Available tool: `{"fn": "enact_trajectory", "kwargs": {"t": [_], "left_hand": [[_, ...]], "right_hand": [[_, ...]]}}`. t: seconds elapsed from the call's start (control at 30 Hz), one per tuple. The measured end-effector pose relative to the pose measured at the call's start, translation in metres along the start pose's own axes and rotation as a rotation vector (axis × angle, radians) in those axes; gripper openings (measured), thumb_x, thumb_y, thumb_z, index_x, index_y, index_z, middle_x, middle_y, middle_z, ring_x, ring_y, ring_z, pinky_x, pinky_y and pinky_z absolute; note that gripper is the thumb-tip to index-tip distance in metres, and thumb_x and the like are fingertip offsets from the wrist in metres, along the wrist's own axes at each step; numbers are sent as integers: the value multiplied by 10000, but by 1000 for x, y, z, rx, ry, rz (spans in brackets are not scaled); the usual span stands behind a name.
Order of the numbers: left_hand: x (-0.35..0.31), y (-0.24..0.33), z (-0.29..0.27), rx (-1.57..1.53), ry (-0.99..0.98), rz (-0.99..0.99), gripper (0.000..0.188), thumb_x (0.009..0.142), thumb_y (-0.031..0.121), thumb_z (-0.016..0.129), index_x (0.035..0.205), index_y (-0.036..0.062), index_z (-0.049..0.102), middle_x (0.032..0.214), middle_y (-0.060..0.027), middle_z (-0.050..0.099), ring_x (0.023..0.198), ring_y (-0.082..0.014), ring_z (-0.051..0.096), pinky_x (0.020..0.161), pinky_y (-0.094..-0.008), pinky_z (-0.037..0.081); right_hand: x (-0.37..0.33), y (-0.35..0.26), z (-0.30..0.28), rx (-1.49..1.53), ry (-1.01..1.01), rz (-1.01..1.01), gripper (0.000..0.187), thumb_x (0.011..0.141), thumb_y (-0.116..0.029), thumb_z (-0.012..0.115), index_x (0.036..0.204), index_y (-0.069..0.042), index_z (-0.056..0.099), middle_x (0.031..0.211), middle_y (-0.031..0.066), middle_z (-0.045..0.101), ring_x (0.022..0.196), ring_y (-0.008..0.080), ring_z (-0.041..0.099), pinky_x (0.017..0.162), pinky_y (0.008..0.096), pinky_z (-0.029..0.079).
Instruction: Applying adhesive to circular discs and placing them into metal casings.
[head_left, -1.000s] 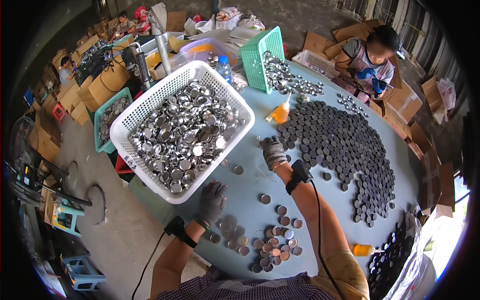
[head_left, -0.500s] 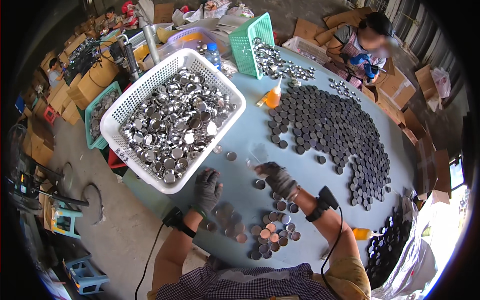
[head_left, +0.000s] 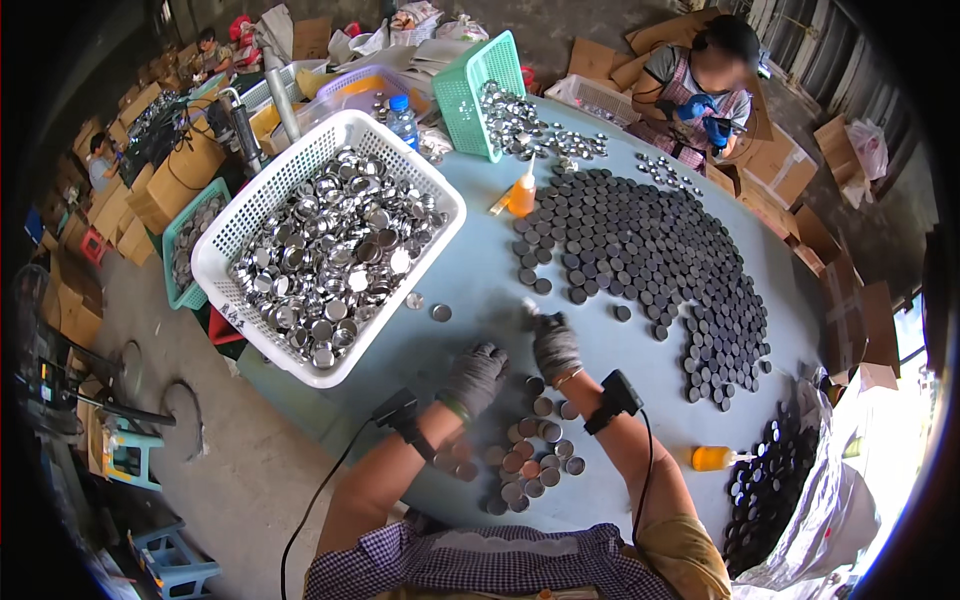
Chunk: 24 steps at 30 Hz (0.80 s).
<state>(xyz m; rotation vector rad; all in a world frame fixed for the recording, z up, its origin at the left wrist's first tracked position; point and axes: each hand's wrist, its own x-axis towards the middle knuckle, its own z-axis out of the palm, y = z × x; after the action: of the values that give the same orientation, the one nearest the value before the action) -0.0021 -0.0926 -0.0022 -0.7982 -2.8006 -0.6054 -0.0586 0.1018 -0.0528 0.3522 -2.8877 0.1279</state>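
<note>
My left hand (head_left: 475, 380), in a dark grey fingerless-looking glove, is over the table in front of the white basket. Its fingers are curled in, and anything inside them is hidden. Close by on the right, my gloved right hand (head_left: 556, 348) has its fingers drawn together, with a small shiny metal cap (head_left: 530, 306), blurred by motion, at the tips. Just below the hands lies a loose group of round metal caps (head_left: 534, 488), some copper-tinted. A single cap (head_left: 441, 313) rests beyond my left hand.
A white basket (head_left: 328, 376) heaped with silver caps stands at left. Dark discs (head_left: 640, 240) cover the table's right side. Orange glue bottles (head_left: 522, 192) (head_left: 712, 458), a tipped green basket (head_left: 470, 115) and a water bottle (head_left: 403, 125) are around. A co-worker (head_left: 700, 95) works across the table.
My left hand has moved right, away from the white basket, and is now near my right hand. The right hand shifted only slightly. The whole view slid a little to the left.
</note>
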Motion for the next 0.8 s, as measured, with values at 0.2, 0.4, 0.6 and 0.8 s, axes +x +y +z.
{"fn": "enact_trajectory", "kwargs": {"t": [0.2,0.4,0.6,0.8], "left_hand": [[-42,-11,-21,-1150,-40,-415,353,760,171,710,1083,80,599,948,-56,598,881,-192,584,786,-326,491],[-87,-51,-45,-1738,381,-561,291,796,3,635,1077,56,583,857,-19,565,709,-132,541,638,-275,468],[-147,-103,-41,-1465,613,-714,344,752,-42,642,1081,32,574,871,-40,583,707,-132,554,640,-266,482],[-151,-89,-66,-1031,642,-771,383,748,6,674,1112,5,555,913,-42,590,831,-131,558,735,-268,493]], "right_hand": [[-1,-35,-69,624,74,-300,362,654,-3,535,1000,-78,611,1022,110,618,968,338,543,879,411,433],[29,0,-6,195,30,46,343,771,-17,449,1081,-86,577,1010,93,633,975,289,570,890,382,426],[-41,-114,-5,454,-112,-657,331,790,-48,480,1111,-76,555,980,88,599,878,262,561,762,343,462],[-16,-100,-53,510,29,-330,384,757,-41,495,1135,-63,558,1011,92,600,917,252,566,827,367,452]]}}
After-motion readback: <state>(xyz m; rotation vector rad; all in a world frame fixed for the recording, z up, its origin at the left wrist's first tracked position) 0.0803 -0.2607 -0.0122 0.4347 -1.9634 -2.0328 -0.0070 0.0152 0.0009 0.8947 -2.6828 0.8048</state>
